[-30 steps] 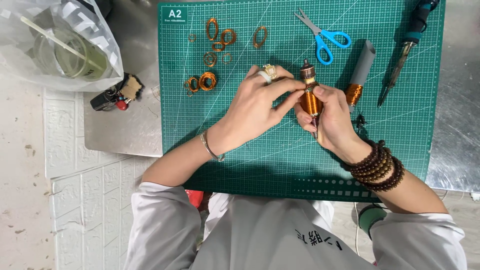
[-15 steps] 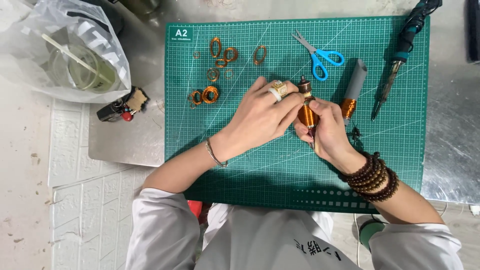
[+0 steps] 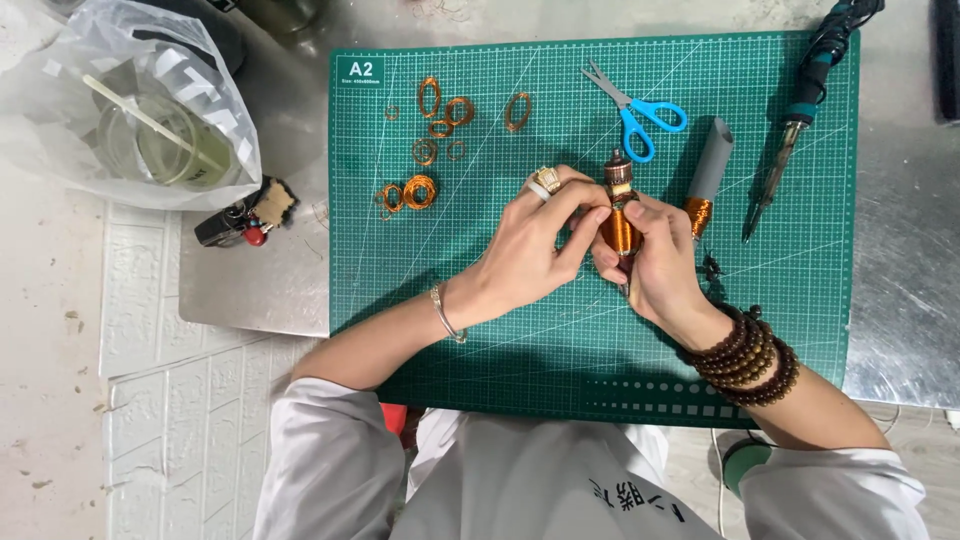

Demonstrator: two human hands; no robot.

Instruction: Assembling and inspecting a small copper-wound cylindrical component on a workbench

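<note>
We see both hands meeting over the middle of the green cutting mat point(image 3: 480, 330). The right hand point(image 3: 662, 262) is closed around a small motor rotor point(image 3: 620, 222) wound with copper wire, gripping it from the right side and below. The left hand point(image 3: 535, 250) pinches the same rotor from the left, its fingertips on the copper winding; it wears a ring and a thin bracelet, while the right wrist carries dark wooden beads.

The rotor's long axis runs away from us, nearly upright in the view. Its darker commutator end points to the far edge of the mat, and a thin shaft sticks out toward us below the fingers.

Just right of the hands lies a grey tube point(image 3: 708, 165) with a copper-wound end. Beyond it rest blue-handled scissors point(image 3: 640, 112) and, further right, a soldering iron point(image 3: 800, 110) lying lengthwise. Loose copper wire coils point(image 3: 425, 150) are scattered on the mat's far left part.

Off the mat to the left, a clear plastic bag point(image 3: 120, 110) holds a round transparent container with a pale stick in it. A lighter point(image 3: 235, 218) lies near the bag.
</note>
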